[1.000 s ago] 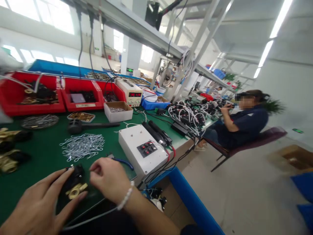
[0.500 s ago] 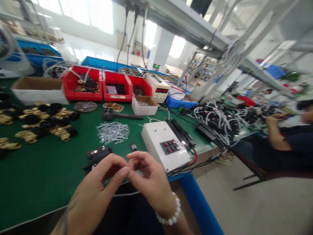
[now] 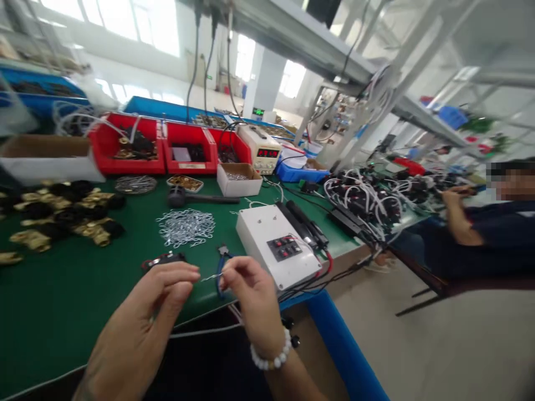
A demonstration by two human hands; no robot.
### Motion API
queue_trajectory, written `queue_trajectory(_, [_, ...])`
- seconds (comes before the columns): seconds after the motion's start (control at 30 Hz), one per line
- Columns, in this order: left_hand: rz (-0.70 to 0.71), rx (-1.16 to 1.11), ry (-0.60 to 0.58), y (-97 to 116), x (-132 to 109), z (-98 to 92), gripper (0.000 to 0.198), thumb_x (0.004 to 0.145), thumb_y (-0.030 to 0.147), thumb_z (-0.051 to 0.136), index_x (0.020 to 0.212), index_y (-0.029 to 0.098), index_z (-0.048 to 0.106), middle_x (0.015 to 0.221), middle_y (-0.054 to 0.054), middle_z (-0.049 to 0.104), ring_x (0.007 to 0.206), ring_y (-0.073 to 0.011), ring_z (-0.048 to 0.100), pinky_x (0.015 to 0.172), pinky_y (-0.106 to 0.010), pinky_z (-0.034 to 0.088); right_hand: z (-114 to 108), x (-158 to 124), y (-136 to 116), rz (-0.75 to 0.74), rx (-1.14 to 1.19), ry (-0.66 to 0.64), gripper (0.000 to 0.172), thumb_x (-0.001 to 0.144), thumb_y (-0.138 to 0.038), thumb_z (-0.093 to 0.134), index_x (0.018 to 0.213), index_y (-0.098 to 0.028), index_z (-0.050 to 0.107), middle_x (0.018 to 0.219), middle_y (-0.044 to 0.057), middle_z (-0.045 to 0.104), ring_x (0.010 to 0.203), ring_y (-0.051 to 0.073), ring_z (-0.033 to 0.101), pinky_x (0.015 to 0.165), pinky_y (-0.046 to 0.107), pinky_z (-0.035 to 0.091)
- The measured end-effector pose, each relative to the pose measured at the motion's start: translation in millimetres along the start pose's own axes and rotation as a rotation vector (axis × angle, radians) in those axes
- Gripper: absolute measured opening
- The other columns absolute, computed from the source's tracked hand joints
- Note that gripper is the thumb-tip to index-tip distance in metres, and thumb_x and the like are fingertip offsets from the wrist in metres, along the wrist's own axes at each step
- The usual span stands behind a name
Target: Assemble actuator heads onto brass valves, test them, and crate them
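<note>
Wire clip (image 3: 210, 276) — pinched in right hand (image 3: 246, 287); left hand (image 3: 163, 289) closed at its tip, hold unclear. Risk — thin clip may slip, dropping past near edge of tabletop (image 3: 62, 312).

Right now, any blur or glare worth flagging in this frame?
Head view: the windows are blown out white; the cardboard box and brass fittings at the left edge are motion-blurred; the left hand, right hand and the wire clip between them read fairly sharp.

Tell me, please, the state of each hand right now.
Left hand: pinched shut; contents cannot be told.
Right hand: shut on a thin metal clip.
</note>
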State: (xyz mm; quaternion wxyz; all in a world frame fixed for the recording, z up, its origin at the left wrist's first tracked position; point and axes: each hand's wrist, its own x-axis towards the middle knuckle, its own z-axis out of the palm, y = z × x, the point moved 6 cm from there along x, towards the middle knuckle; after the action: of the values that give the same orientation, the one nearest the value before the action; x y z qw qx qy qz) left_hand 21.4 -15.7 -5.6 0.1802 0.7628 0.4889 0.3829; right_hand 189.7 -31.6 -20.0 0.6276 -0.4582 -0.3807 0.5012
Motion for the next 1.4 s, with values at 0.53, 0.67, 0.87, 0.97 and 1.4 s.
queue_trajectory(0.53, [-0.124,0.246,0.025,-25.2,7.9,14.2,0.060,0.077,0.037,0.068,0.129,0.012,0.054,0.117,-0.016,0.057,0.110,-0.0320,0.057,0.093,-0.046,0.055,0.4,14.5,-3.4,-0.145,-0.342,0.012,0.008,0.085,-0.027,0.067,0.089,-0.020,0.069,0.072,-0.001,0.066,0.069,0.014,0.064,0.066,0.025,0.052])
queue_trajectory(0.67, [-0.271,-0.232,0.049,-29.6,-5.8,24.1,0.072,0.075,0.041,0.072,0.138,0.019,0.046,0.125,-0.011,0.050,0.119,-0.0261,0.056,0.101,-0.043,0.052,9.1,17.9,-6.5,-0.218,-0.419,-0.032,0.005,0.086,-0.024,0.065,0.088,-0.021,0.069,0.079,0.000,0.069,0.072,0.014,0.064,0.068,0.025,0.052])
queue_trajectory(0.87, [-0.278,-0.273,-0.016,-26.4,-9.8,29.1,0.074,0.072,0.040,0.072,0.139,0.020,0.047,0.119,-0.008,0.049,0.114,-0.0252,0.056,0.102,-0.045,0.050,23.4,20.8,-7.3,-0.350,-0.657,-0.136,0.010,0.091,-0.016,0.059,0.090,-0.020,0.068,0.088,0.000,0.069,0.084,0.013,0.064,0.079,0.025,0.050])
queue_trajectory(0.97, [-0.261,-0.196,-0.031,-26.8,-6.4,24.0,0.072,0.073,0.041,0.071,0.139,0.020,0.049,0.112,-0.007,0.050,0.104,-0.0245,0.058,0.096,-0.047,0.053,30.4,20.5,-10.3,-0.418,-0.764,-0.190,0.012,0.092,-0.012,0.057,0.089,-0.019,0.067,0.087,0.001,0.069,0.084,0.014,0.064,0.079,0.025,0.049])
queue_trajectory(1.4, [-0.152,-0.244,-0.001,-27.1,-6.4,26.1,0.068,0.074,0.039,0.071,0.137,0.021,0.052,0.105,-0.006,0.051,0.099,-0.0238,0.059,0.090,-0.044,0.057,43.4,21.1,-24.6,-0.496,-0.889,-0.363,0.016,0.092,-0.008,0.056,0.087,-0.018,0.067,0.088,0.003,0.069,0.085,0.014,0.065,0.080,0.025,0.052])
